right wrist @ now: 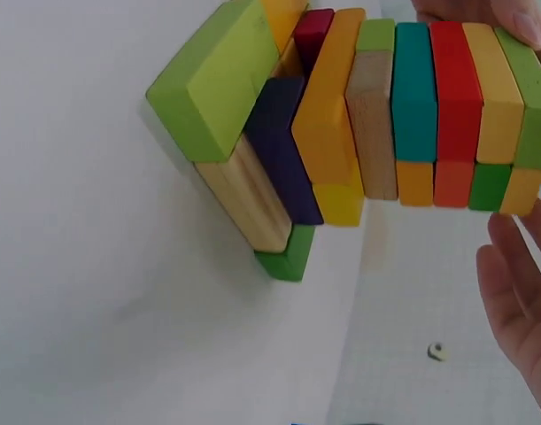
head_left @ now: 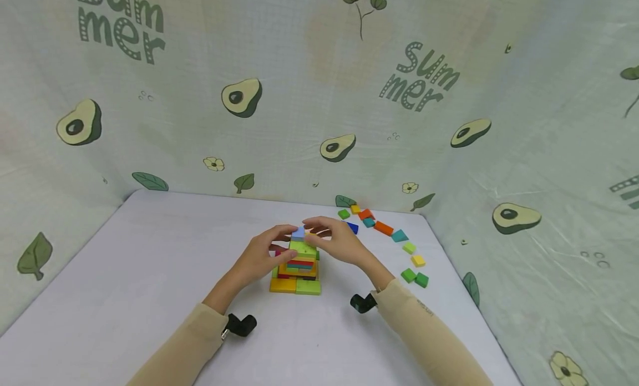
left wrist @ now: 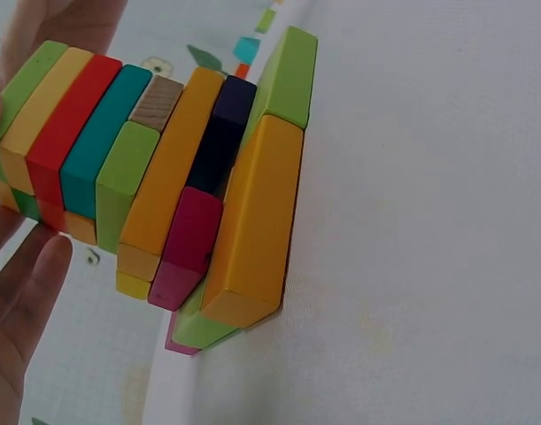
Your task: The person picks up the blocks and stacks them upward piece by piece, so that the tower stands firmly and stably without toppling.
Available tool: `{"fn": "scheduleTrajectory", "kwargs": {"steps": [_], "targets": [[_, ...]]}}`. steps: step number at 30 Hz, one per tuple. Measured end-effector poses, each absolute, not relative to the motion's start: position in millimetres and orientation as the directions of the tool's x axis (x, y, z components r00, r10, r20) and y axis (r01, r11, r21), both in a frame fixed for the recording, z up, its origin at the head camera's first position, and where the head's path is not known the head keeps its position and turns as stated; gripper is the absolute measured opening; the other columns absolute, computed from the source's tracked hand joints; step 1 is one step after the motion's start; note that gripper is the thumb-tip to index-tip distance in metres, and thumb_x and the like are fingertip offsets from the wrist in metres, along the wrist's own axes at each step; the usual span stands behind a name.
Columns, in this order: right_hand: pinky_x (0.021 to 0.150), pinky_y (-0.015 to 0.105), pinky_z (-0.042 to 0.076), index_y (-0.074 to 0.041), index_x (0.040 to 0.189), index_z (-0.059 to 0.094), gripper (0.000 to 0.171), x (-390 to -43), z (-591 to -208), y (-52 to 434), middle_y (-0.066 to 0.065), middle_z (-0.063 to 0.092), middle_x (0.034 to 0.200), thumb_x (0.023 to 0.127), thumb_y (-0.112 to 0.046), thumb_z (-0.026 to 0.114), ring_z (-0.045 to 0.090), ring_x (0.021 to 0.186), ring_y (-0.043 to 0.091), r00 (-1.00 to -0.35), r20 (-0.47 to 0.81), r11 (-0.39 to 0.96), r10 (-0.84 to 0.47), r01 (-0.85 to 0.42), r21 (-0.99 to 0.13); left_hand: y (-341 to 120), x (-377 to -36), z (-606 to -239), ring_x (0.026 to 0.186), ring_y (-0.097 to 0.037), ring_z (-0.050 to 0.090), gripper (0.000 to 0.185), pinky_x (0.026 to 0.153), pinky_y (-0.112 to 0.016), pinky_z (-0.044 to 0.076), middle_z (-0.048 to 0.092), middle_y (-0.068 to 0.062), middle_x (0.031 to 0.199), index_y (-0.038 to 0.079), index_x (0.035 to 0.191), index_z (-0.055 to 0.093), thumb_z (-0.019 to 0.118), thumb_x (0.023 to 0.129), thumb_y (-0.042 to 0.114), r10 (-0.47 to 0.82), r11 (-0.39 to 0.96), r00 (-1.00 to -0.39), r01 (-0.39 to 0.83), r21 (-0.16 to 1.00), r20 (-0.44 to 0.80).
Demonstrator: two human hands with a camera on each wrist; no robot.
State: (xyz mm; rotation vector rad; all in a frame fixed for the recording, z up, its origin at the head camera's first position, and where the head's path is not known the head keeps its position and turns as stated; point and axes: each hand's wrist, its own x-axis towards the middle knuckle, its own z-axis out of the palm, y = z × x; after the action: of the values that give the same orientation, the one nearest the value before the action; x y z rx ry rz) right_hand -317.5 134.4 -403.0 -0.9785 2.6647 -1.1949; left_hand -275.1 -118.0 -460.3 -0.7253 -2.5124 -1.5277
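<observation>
- The backdrop (head_left: 319, 97) is a pale cloth printed with avocados, leaves and the word "Summer"; it closes in the back and both sides of the scene.
- The worktop (head_left: 150, 275) is white and flat and carries everything else.
- The block tower (head_left: 298, 267) stands near the middle of the worktop. It is a stack of flat coloured wooden blocks; orange and green slabs form the wide base, with red, teal, yellow and green layers above.
- The left hand (head_left: 259, 255) sits against the tower's left side near the top, its fingers curled toward the upper blocks. The left wrist view shows the fingers beside the top layers, not wrapped round them.
- The right hand (head_left: 336, 242) sits against the tower's right side at the top, its fingertips meeting the small block there.
- The light blue block (head_left: 298, 233) lies on the very top of the tower, pinched between the fingertips of both hands.
- Loose blocks (head_left: 384, 228) lie in a curved row near the worktop's far right corner, well apart from the tower: green, yellow, orange, teal and blue pieces.
</observation>
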Motion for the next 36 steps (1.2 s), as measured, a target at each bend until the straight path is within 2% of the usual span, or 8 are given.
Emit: {"fn": "scheduleTrajectory", "kwargs": {"steps": [4, 9, 13, 16, 20, 24, 29, 36], "targets": [[0.106, 0.047, 0.056, -0.016, 0.146, 0.063, 0.045, -330.2, -404.0, 165.6, 0.005, 0.067, 0.142, 0.104, -0.030, 0.072, 0.067, 0.123, 0.025, -0.822, 0.204, 0.537, -0.531, -0.513, -0.669, -116.3, -275.5, -459.5, 0.129, -0.028, 0.065, 0.061, 0.104, -0.043, 0.058, 0.059, 0.000, 0.153, 0.024, 0.153, 0.055, 0.079, 0.098, 0.036, 0.338, 0.389, -0.885, 0.442, 0.808, 0.321], [0.104, 0.057, 0.056, -0.005, 0.148, 0.059, 0.048, -360.6, -420.3, 218.9, 0.019, 0.063, 0.145, 0.103, -0.018, 0.071, 0.063, 0.127, 0.041, -0.863, 0.203, 0.653, -0.463, -0.487, -0.580, -114.9, -275.3, -458.7, 0.129, -0.031, 0.065, 0.060, 0.104, -0.043, 0.058, 0.060, 0.001, 0.151, 0.026, 0.152, 0.055, 0.079, 0.098, 0.035, 0.335, 0.401, -0.886, 0.442, 0.803, 0.321], [0.106, 0.061, 0.052, 0.000, 0.151, 0.055, 0.052, -382.5, -434.5, 251.8, 0.027, 0.057, 0.148, 0.103, -0.014, 0.069, 0.057, 0.131, 0.047, -0.903, 0.128, 0.782, -0.410, -0.420, -0.461, -114.9, -274.5, -459.2, 0.131, -0.034, 0.064, 0.060, 0.104, -0.045, 0.058, 0.061, 0.000, 0.150, 0.027, 0.153, 0.055, 0.079, 0.098, 0.036, 0.332, 0.400, -0.889, 0.435, 0.807, 0.315], [0.113, 0.064, 0.044, 0.002, 0.151, 0.053, 0.053, -394.9, -442.7, 265.2, 0.029, 0.055, 0.149, 0.102, -0.011, 0.067, 0.053, 0.134, 0.048, -0.927, 0.058, 0.832, -0.371, -0.359, -0.423, -115.4, -274.2, -459.5, 0.130, -0.034, 0.064, 0.060, 0.104, -0.045, 0.057, 0.061, -0.001, 0.150, 0.027, 0.153, 0.054, 0.079, 0.098, 0.036, 0.329, 0.401, -0.893, 0.428, 0.810, 0.308], [0.120, 0.065, 0.036, 0.003, 0.153, 0.051, 0.056, -407.1, -453.7, 272.7, 0.028, 0.052, 0.153, 0.101, -0.011, 0.066, 0.047, 0.141, 0.048, -0.944, -0.016, 0.866, -0.331, -0.297, -0.402, -115.9, -273.9, -459.4, 0.130, -0.034, 0.064, 0.060, 0.105, -0.045, 0.057, 0.060, -0.001, 0.151, 0.026, 0.153, 0.054, 0.079, 0.098, 0.034, 0.326, 0.401, -0.895, 0.422, 0.813, 0.303], [0.123, 0.062, 0.033, 0.003, 0.155, 0.049, 0.058, -413.7, -462.3, 274.1, 0.026, 0.050, 0.157, 0.103, -0.015, 0.066, 0.043, 0.148, 0.048, -0.945, -0.054, 0.893, -0.322, -0.284, -0.349, -115.5, -274.2, -459.7, 0.130, -0.034, 0.064, 0.061, 0.105, -0.045, 0.057, 0.059, -0.002, 0.152, 0.024, 0.153, 0.054, 0.079, 0.099, 0.034, 0.332, 0.398, -0.891, 0.429, 0.811, 0.309], [0.123, 0.061, 0.035, 0.001, 0.152, 0.055, 0.053, -414.3, -465.5, 272.1, 0.026, 0.054, 0.154, 0.101, -0.012, 0.066, 0.046, 0.146, 0.046, -0.943, -0.044, 0.901, -0.330, -0.301, -0.311, -115.0, -273.8, -458.9, 0.129, -0.034, 0.065, 0.062, 0.105, -0.045, 0.057, 0.059, -0.006, 0.153, 0.021, 0.154, 0.053, 0.078, 0.099, 0.033, 0.337, 0.392, -0.888, 0.435, 0.811, 0.313], [0.120, 0.060, 0.040, -0.001, 0.148, 0.060, 0.049, -411.5, -463.7, 265.6, 0.026, 0.053, 0.151, 0.099, -0.007, 0.069, 0.051, 0.139, 0.045, -0.940, -0.053, 0.913, -0.336, -0.312, -0.262, -117.1, -273.7, -458.2, 0.129, -0.035, 0.065, 0.061, 0.104, -0.046, 0.057, 0.059, -0.007, 0.152, 0.023, 0.153, 0.054, 0.079, 0.098, 0.033, 0.330, 0.392, -0.890, 0.432, 0.812, 0.315]]}}
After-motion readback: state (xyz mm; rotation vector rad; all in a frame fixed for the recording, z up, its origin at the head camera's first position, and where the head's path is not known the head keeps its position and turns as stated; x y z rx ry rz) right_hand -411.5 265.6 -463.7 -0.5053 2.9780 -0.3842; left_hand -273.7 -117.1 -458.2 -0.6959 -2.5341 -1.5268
